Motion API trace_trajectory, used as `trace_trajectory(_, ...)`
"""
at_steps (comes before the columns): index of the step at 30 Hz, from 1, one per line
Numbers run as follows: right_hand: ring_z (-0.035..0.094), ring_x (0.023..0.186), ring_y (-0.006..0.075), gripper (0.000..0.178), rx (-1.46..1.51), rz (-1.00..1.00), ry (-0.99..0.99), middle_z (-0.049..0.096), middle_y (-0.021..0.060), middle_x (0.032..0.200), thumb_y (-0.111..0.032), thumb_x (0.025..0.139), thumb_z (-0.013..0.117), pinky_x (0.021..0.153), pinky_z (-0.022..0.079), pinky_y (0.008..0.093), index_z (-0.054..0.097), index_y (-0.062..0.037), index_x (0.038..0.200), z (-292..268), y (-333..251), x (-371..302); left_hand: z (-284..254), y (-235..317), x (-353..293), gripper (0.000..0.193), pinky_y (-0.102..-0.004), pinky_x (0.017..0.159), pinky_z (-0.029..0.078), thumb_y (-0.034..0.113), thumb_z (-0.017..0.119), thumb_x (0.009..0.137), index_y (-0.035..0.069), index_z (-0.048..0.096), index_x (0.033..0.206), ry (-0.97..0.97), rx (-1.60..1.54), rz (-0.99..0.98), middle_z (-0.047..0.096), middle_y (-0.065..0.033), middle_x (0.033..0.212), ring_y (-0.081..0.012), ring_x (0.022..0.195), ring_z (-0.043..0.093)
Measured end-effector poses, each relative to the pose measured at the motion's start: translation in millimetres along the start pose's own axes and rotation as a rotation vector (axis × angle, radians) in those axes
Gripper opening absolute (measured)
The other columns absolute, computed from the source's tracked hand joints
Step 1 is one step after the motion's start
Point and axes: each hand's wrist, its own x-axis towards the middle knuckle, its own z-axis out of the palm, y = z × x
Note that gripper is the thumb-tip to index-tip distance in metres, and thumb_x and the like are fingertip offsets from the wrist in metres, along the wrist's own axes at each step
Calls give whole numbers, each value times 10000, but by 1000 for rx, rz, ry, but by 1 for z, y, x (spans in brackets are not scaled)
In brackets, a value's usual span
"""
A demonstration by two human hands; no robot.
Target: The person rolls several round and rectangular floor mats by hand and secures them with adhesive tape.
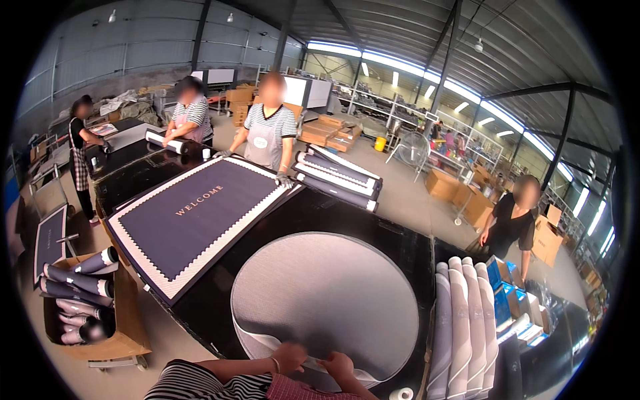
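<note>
A large round grey mat (pixel 327 287) lies on the black table in front of me, its near edge curled up and showing a paler side. My left hand (pixel 290 358) is closed on that curled edge. A little to the right, my right hand (pixel 339 366) pinches the same edge, its fingers partly hidden. Beyond the mat to the left lies a dark rectangular doormat (pixel 200 217) with a pale zigzag border and lettering. A co-worker's gloved hand (pixel 285 181) rests at its far right corner.
Rolled grey mats (pixel 460 327) stand at my right, near a small white roll (pixel 401 395). More rolled mats (pixel 337 177) lie on the table's far side. At left, a cardboard box (pixel 123 327) holds several rolls. Co-workers stand across the table and at right, by blue boxes (pixel 510 297).
</note>
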Motion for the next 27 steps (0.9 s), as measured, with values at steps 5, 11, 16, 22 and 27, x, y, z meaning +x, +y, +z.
trace_trajectory(5,679,862,314,425,29,-43,102,720,117,879,-508,701,793,770,523,433,740,-108,833,-8,-4,-8,7,-6,3,354,-391,764,447,466,682,795,127,661,898,-38,39,-17,593,-37,917,-227,953,587)
trace_trajectory(11,600,914,318,169,8,-296,247,657,122,955,-264,855,660,827,472,483,697,-108,909,29,20,-12,11,-7,7,303,-396,785,458,418,652,858,120,697,889,-77,49,11,617,-45,964,-223,1003,589)
trace_trajectory(16,558,1062,317,185,-185,-440,458,644,66,1072,-313,843,674,893,443,516,699,-179,968,47,33,-29,-2,-11,19,306,-401,775,475,422,615,886,137,708,827,-162,33,11,618,-40,954,-225,993,598)
trace_trajectory(22,539,1089,316,192,-203,-457,335,632,48,1097,-329,857,675,912,425,534,697,-217,1011,17,10,-22,16,-30,22,363,-415,761,494,482,584,888,147,704,818,-161,-15,-19,620,-43,941,-236,963,613)
trace_trajectory(27,624,976,332,322,-220,-450,128,691,99,983,-457,845,673,836,481,483,727,-153,935,-7,27,6,11,-15,23,389,-416,736,499,486,581,892,122,692,810,74,80,-68,635,-67,902,-248,919,626)
